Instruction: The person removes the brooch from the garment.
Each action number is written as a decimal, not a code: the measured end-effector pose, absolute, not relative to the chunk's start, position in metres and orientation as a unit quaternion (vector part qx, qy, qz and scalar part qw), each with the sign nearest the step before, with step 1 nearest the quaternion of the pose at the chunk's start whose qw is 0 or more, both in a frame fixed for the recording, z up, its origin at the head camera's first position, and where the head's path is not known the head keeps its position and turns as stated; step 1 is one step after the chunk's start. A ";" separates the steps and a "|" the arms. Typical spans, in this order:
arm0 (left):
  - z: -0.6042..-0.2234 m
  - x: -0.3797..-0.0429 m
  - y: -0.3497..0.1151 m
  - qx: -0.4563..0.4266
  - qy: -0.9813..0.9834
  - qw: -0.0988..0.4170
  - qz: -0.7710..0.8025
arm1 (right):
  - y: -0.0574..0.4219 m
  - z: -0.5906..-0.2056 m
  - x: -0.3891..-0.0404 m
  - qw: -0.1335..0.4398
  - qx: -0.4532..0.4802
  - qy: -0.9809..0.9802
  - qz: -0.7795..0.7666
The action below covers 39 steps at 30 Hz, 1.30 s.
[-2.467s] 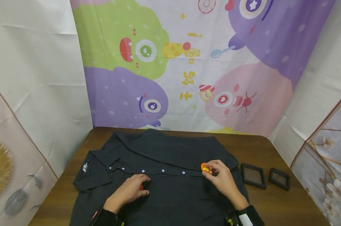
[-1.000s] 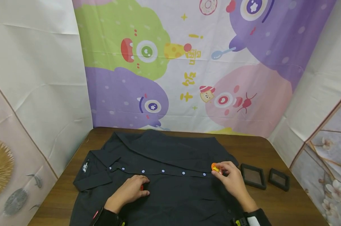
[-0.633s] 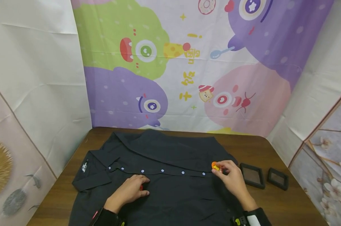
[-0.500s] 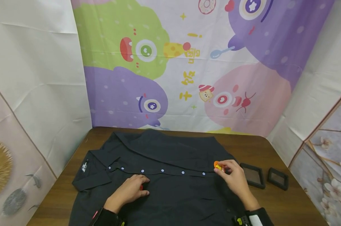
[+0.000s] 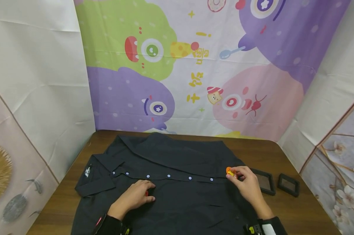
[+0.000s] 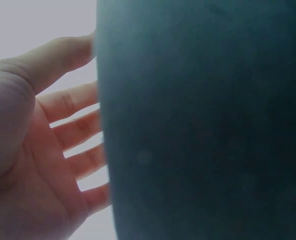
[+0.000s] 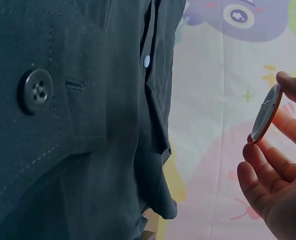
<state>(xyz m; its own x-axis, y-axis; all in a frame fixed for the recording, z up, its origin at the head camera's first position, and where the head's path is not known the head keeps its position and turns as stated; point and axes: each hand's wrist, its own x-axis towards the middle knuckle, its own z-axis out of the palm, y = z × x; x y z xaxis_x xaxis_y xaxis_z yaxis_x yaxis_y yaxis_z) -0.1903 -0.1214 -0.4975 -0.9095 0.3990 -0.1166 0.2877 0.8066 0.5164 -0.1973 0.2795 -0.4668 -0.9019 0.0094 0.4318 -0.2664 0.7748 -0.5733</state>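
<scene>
A black buttoned shirt (image 5: 183, 205) lies spread over the table. Above its right side, my right hand (image 5: 247, 184) pinches a round orange-and-yellow pin badge (image 5: 229, 171) between thumb and fingertips. In the right wrist view the badge (image 7: 266, 114) shows its metal back with a pin. My left hand (image 5: 134, 195) rests on the shirt left of centre, below the button row, thumb and fingers apart. A small red thing (image 5: 146, 193) shows in the gap between them, mostly hidden. The left wrist view shows the fingers (image 6: 68, 100) spread, their tips hidden behind dark cloth.
Two black frames lie right of the shirt: a larger one (image 5: 268, 184), partly behind my right hand, and a smaller one (image 5: 289, 185). A row of pale buttons (image 5: 169, 176) crosses the shirt. The brown table (image 5: 306, 215) meets a cartoon-printed curtain (image 5: 194, 114) at the back.
My right hand has moved to the right with the badge, uncovering one more button and overlapping the larger frame. The left hand has stayed in place.
</scene>
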 end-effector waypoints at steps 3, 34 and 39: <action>-0.497 -0.191 -0.122 0.183 0.944 0.108 0.252 | 0.280 -0.466 -0.196 0.209 0.065 -0.919 0.329; -0.499 -0.191 -0.123 0.181 0.945 0.104 0.252 | 0.300 -0.460 -0.191 0.242 0.022 -0.916 0.320; -0.499 -0.192 -0.123 0.178 0.947 0.105 0.245 | 0.302 -0.461 -0.191 0.243 0.020 -0.915 0.323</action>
<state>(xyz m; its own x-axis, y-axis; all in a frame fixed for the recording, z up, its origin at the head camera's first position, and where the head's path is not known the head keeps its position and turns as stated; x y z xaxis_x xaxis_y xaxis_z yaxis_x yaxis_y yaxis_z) -0.1924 -0.1226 -0.4989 -0.9144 0.3893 -0.1112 0.2863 0.8159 0.5023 -0.1906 0.3022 -0.4605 -0.8808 0.1196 0.4581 -0.1943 0.7911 -0.5801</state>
